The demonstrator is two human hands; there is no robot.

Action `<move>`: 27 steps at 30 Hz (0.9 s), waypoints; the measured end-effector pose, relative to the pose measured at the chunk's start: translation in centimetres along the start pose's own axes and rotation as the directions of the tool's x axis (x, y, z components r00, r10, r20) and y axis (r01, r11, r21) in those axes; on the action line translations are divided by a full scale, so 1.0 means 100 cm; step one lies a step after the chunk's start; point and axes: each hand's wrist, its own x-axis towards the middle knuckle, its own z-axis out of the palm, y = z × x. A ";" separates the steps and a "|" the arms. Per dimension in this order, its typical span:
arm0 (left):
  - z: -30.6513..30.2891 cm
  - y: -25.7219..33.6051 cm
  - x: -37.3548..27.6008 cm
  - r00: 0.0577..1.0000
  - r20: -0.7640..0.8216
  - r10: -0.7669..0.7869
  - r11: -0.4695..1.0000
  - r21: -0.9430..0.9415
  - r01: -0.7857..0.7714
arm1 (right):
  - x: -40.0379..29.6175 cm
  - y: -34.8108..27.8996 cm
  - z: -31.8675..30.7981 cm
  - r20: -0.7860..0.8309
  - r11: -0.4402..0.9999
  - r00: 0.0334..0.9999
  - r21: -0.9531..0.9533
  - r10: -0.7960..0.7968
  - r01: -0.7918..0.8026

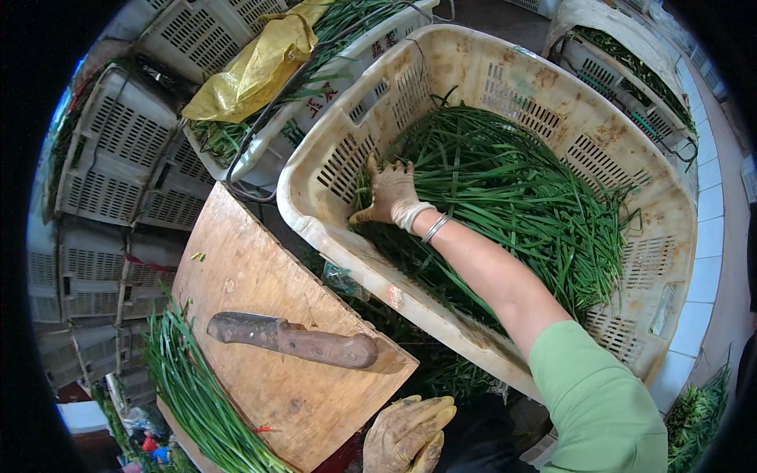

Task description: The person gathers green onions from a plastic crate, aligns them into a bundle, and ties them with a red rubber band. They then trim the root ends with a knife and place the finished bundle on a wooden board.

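Observation:
My right hand (390, 192), in a dirty pale glove, reaches into a large stained plastic crate (473, 53). Its fingers are spread over one end of a heap of long green leaves (491, 177), probably Chinese chives. My left hand (408, 434), also gloved, is low in the view by the wooden board (266, 260). Its fingers lie together, and the palm is hidden. On the board lies a knife (295, 340) with a worn wooden handle. A bundle of the green leaves (201, 384), with a red tie (262, 429), rests along the board's left edge.
A white crate (266, 148) of greens, partly covered by a yellow sack (254, 65), stands behind the board. Slotted crates (118, 142) are stacked at the left. Another covered crate (627, 83) stands back right. White tiles (704, 260) and loose greens (698, 414) are at the right.

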 end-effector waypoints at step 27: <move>-0.008 0.025 0.028 1.000 0.007 -0.007 1.000 0.016 0.006 | -0.011 0.049 -0.033 -0.120 0.944 0.989 0.326 0.089 -0.045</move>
